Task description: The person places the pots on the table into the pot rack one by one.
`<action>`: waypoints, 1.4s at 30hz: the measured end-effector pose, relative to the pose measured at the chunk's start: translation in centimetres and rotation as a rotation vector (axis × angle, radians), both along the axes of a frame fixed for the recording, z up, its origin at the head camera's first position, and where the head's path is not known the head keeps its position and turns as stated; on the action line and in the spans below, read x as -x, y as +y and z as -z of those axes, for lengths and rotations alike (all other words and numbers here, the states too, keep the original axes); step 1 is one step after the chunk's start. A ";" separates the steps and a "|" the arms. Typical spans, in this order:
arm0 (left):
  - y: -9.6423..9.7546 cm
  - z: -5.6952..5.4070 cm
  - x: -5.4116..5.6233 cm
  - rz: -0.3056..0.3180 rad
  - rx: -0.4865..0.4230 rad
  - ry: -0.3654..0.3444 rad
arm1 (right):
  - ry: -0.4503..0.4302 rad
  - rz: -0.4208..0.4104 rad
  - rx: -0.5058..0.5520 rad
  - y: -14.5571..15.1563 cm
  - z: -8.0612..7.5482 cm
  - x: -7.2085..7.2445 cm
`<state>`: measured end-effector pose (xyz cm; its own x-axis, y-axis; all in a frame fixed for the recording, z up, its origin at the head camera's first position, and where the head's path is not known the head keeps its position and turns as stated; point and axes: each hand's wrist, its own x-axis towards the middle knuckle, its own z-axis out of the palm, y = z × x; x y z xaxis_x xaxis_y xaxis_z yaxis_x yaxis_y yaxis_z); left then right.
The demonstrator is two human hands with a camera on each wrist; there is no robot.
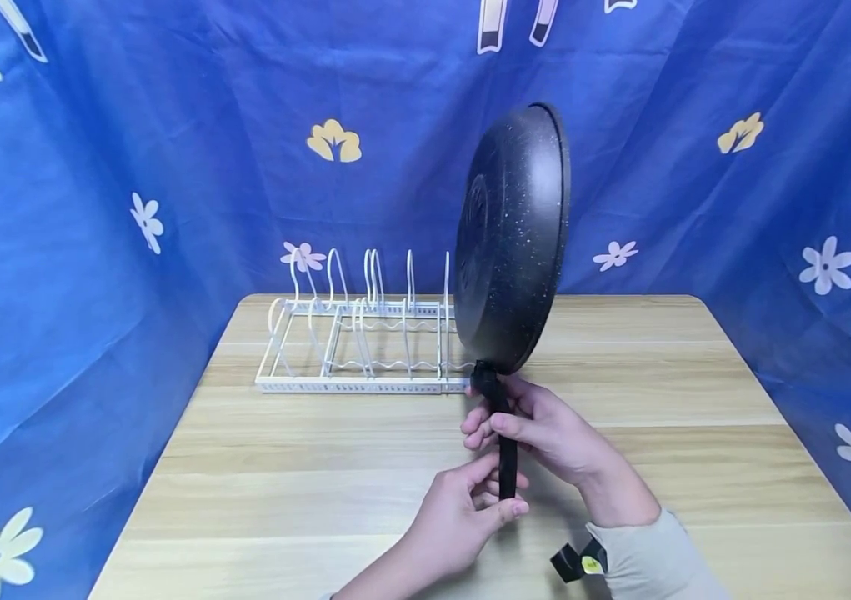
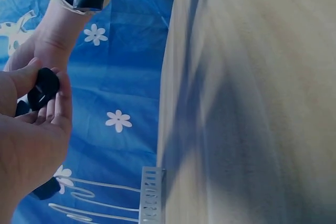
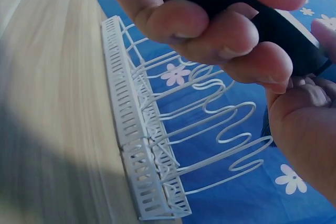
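Rising up and far from the fingers: one frying pan [image 1: 518,233], long axis running near to far, held on edge at the right end of the white wire rack [image 1: 350,387]; contact cannot be told. Right hand [image 1: 556,433], nearer the pan, curled round the handle [image 1: 508,467]; left hand [image 1: 463,512] pinching its near end. Base left, rim right. Black, exterior pale-speckled; handle plain.

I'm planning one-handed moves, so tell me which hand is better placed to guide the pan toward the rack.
Probably the right hand: it grips the handle close to the pan, its fingers nearer the white rack. The left hand holds the handle's lower end, farther from both.
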<state>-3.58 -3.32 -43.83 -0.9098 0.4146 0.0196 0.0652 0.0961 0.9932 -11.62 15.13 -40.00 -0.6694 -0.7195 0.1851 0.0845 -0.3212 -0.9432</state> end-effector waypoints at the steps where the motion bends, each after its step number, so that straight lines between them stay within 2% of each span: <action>1: 0.0 0.1 0.0 0.002 -0.004 -0.007 | -0.004 0.005 -0.010 0.0 0.1 0.0; 5: -0.2 0.6 0.1 0.015 -0.023 -0.047 | -0.032 0.039 -0.070 -0.1 0.7 0.1; 12: -0.4 1.3 0.4 0.022 -0.037 -0.107 | -0.145 0.105 -0.156 -0.6 1.9 0.4; 18: -0.3 2.1 0.3 0.019 -0.098 -0.175 | -0.199 0.103 -0.182 -1.1 3.3 1.0; 25: -0.1 2.6 0.4 0.017 -0.172 -0.255 | -0.247 0.081 -0.163 -1.2 4.1 1.3; 33: -0.1 2.9 0.6 0.016 -0.202 -0.295 | -0.296 0.095 -0.169 -1.4 4.4 1.5; 42: 0.0 3.0 1.7 0.000 -0.158 -0.298 | -0.303 0.091 -0.170 -1.5 4.5 2.2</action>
<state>-5.27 -3.32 -46.85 -0.8853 0.4274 -0.1831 -0.2302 -0.0608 0.9712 -13.85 13.65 -44.47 -0.7379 -0.6581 -0.1495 0.3473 -0.1804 -0.9202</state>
